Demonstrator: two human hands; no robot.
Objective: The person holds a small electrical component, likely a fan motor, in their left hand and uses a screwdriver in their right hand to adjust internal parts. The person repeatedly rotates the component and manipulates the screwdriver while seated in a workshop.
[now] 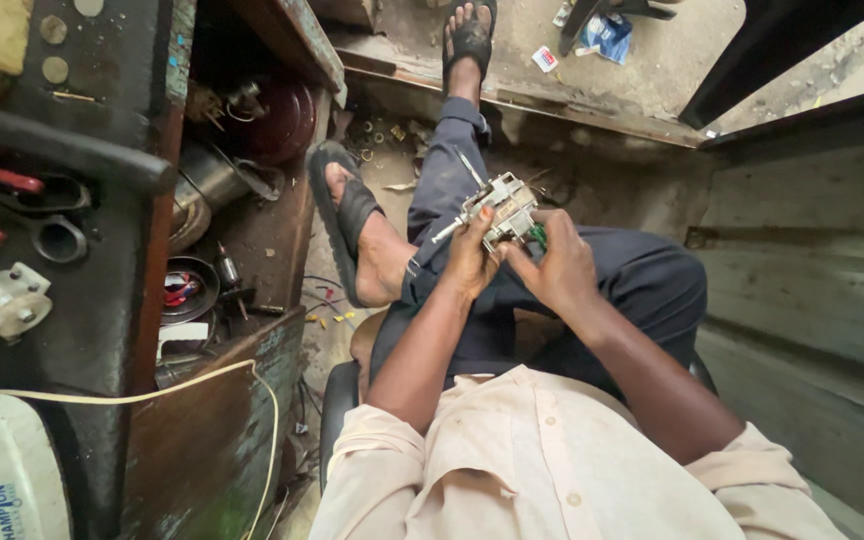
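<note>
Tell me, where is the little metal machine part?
In the head view, centre: the metal part is held between the left hand and right hand, above the lap.

Repair workshop: tool-strewn bench (pixel 102 300) left of the hands, metal parts on shelf (pixel 252 210), scraps on dirt floor (pixel 332 320).

Dull grey metal mechanism (pixel 500 207) w/ shaft, matt dark cloth trousers (pixel 632 280), rough worn wood bench (pixel 222 440), black rubber sandal (pixel 344 215)
</note>
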